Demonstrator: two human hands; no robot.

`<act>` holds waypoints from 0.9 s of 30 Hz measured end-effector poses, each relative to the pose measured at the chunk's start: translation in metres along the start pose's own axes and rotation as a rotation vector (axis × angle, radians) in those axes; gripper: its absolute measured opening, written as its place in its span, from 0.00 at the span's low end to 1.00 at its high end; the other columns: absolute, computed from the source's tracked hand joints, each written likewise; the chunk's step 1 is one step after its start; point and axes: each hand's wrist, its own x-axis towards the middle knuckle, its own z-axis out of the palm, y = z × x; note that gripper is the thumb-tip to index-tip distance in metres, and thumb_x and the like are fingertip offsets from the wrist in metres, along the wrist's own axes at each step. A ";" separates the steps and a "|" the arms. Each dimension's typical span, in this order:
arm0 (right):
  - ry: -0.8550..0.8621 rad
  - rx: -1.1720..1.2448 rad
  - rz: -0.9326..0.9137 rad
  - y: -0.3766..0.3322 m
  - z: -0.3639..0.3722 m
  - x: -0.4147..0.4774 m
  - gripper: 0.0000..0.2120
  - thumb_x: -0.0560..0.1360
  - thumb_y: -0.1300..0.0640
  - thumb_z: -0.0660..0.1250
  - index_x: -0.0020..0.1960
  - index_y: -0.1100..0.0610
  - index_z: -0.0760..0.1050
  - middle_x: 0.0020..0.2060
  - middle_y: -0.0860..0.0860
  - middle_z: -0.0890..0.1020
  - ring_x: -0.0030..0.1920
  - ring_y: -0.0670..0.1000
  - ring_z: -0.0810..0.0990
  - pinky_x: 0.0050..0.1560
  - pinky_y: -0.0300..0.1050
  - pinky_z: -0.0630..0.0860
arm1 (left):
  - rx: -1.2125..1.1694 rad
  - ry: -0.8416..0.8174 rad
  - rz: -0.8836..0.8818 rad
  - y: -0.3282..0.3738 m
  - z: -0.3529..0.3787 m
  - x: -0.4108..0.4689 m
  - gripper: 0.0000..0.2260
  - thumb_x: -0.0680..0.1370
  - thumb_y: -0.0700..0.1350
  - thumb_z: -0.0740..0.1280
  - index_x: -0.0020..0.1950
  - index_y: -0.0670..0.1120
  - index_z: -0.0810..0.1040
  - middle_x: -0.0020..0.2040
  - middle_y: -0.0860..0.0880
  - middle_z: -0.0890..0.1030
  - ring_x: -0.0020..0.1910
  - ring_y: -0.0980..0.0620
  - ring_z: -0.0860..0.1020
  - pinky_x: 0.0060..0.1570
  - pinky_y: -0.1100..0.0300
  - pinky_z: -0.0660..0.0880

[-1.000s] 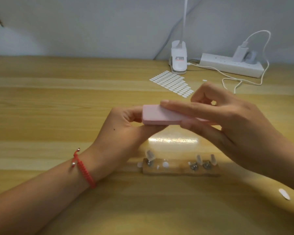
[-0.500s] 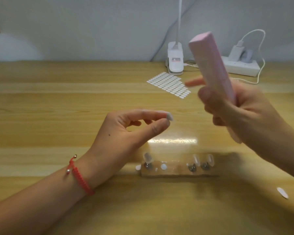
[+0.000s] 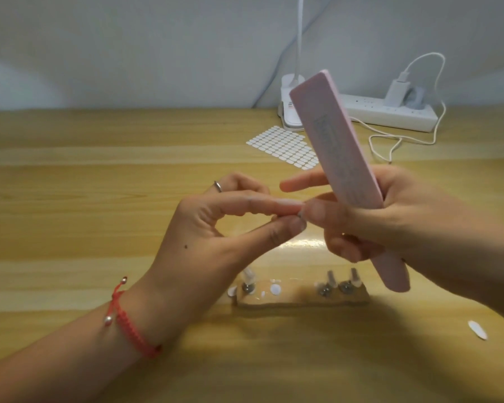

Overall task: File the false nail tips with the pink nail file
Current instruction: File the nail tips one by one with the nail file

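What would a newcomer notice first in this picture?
The pink nail file stands out, held tilted upward in the right hand at center right. Beside it, the left hand pinches a small nail tip. Nearer the person, a wooden holder carries more tips.

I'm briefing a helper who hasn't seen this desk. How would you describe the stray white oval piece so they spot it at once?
Start at the wooden holder at the near side of the wooden table, where nail tips stand on pegs. Look right of it, towards the near edge: the white oval piece lies there. Unlike the tips, it lies flat on bare wood, alone.
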 end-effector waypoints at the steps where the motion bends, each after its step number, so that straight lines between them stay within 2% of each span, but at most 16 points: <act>1: -0.025 0.019 0.002 0.000 0.001 -0.001 0.15 0.64 0.47 0.75 0.51 0.44 0.82 0.25 0.45 0.78 0.25 0.42 0.73 0.27 0.34 0.71 | 0.000 -0.004 0.002 0.000 0.000 0.000 0.10 0.65 0.52 0.74 0.45 0.55 0.86 0.42 0.54 0.78 0.49 0.54 0.78 0.52 0.57 0.75; 5: -0.057 0.131 0.031 0.005 0.001 -0.001 0.17 0.63 0.48 0.74 0.52 0.43 0.82 0.27 0.44 0.76 0.26 0.42 0.71 0.26 0.34 0.70 | 0.018 -0.014 0.035 0.002 0.000 -0.001 0.09 0.66 0.50 0.74 0.44 0.53 0.86 0.41 0.55 0.77 0.46 0.56 0.77 0.50 0.64 0.72; 13: -0.091 0.205 0.047 0.008 -0.001 -0.002 0.18 0.61 0.51 0.75 0.51 0.46 0.82 0.31 0.46 0.78 0.27 0.42 0.71 0.26 0.33 0.69 | 0.153 -0.051 0.109 0.006 0.000 -0.003 0.08 0.68 0.49 0.72 0.45 0.50 0.85 0.42 0.49 0.78 0.49 0.50 0.78 0.54 0.56 0.75; 16: -0.112 0.231 0.071 0.009 -0.001 -0.003 0.16 0.61 0.51 0.75 0.49 0.44 0.83 0.31 0.46 0.78 0.28 0.42 0.71 0.26 0.34 0.69 | 0.208 -0.095 0.132 0.010 -0.003 -0.002 0.07 0.69 0.51 0.72 0.45 0.53 0.84 0.43 0.52 0.79 0.53 0.51 0.79 0.55 0.58 0.75; 19: -0.150 0.215 0.128 0.008 -0.005 -0.003 0.15 0.61 0.48 0.75 0.48 0.43 0.83 0.31 0.44 0.78 0.28 0.42 0.72 0.26 0.33 0.69 | 0.281 -0.177 0.166 0.015 -0.009 0.002 0.06 0.70 0.51 0.72 0.46 0.55 0.84 0.43 0.53 0.80 0.52 0.50 0.80 0.53 0.62 0.75; 21: -0.162 0.108 0.117 0.008 -0.009 -0.004 0.16 0.63 0.46 0.79 0.50 0.42 0.83 0.31 0.43 0.79 0.28 0.41 0.73 0.28 0.32 0.70 | 0.254 -0.214 0.114 0.017 -0.011 0.004 0.06 0.68 0.53 0.73 0.44 0.57 0.85 0.42 0.53 0.80 0.48 0.52 0.79 0.48 0.61 0.75; 23: -0.153 0.088 0.081 0.007 -0.013 -0.001 0.17 0.64 0.45 0.78 0.52 0.41 0.83 0.36 0.44 0.82 0.30 0.41 0.74 0.28 0.32 0.70 | 0.182 -0.218 0.044 0.017 -0.014 0.006 0.07 0.65 0.53 0.74 0.43 0.56 0.85 0.41 0.54 0.80 0.43 0.54 0.77 0.45 0.55 0.74; 25: -0.070 0.239 0.079 0.010 -0.021 0.005 0.16 0.64 0.45 0.79 0.51 0.44 0.84 0.45 0.47 0.86 0.29 0.42 0.73 0.25 0.31 0.69 | 0.145 -0.238 -0.008 0.016 -0.018 0.009 0.08 0.63 0.53 0.75 0.40 0.55 0.85 0.39 0.53 0.82 0.41 0.50 0.78 0.44 0.51 0.74; 27: 0.047 0.413 0.120 0.017 -0.036 0.013 0.20 0.64 0.46 0.78 0.55 0.49 0.83 0.43 0.48 0.86 0.28 0.42 0.72 0.24 0.31 0.67 | 0.157 -0.273 -0.060 0.014 -0.022 0.010 0.08 0.61 0.54 0.75 0.38 0.53 0.85 0.37 0.51 0.83 0.40 0.49 0.80 0.44 0.51 0.75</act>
